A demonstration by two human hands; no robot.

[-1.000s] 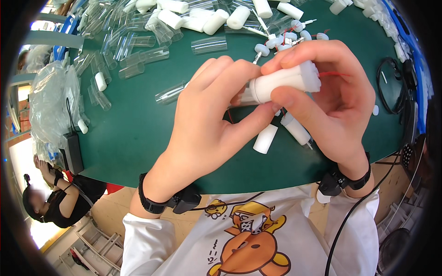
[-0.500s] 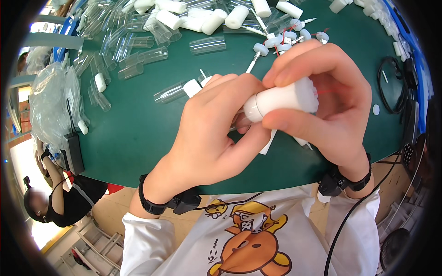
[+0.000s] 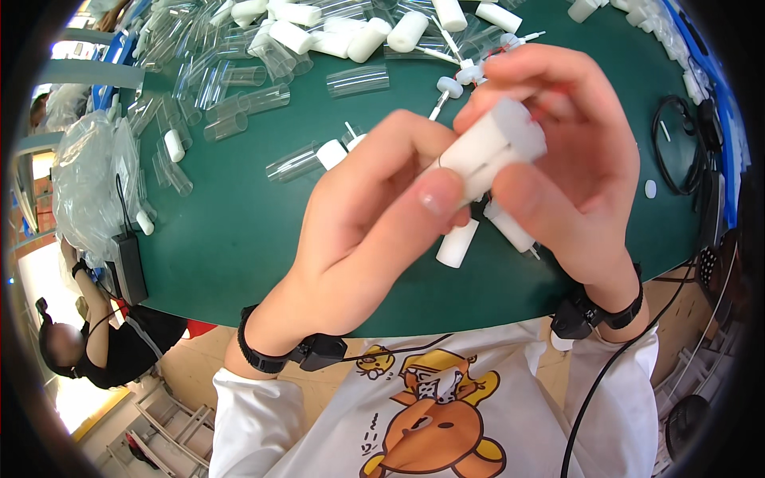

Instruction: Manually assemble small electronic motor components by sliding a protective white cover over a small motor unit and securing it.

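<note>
My left hand (image 3: pixel 358 231) is closed on a white cylinder (image 3: pixel 484 147), its thumb pressed along the near side. The cylinder tilts up to the right and ends in a translucent white cap (image 3: pixel 518 131). Around that cap end curls my right hand (image 3: pixel 594 151), thumb on the near side and a fingertip at the far side; the contact is slightly blurred. A bit of red shows behind the cap, its kind unclear. Below the hands, a short white cylinder (image 3: pixel 457 244) and another white piece with a thin tip (image 3: pixel 510 227) lie on the green table (image 3: pixel 231 247).
Many clear tubes (image 3: pixel 358 80) and white cylinders (image 3: pixel 408 32) cover the far side. White stems with round discs (image 3: pixel 450 86) lie beyond my hands. A plastic bag (image 3: pixel 92 179) and black box (image 3: pixel 126 267) stand left; a black cable (image 3: pixel 677 151) coils right. Another person (image 3: pixel 119 350) sits at left.
The white cylinder has tilted more steeply, cap end up. My left thumb has come up onto its side. My right fingers have loosened and risen, and the white pieces below show more.
</note>
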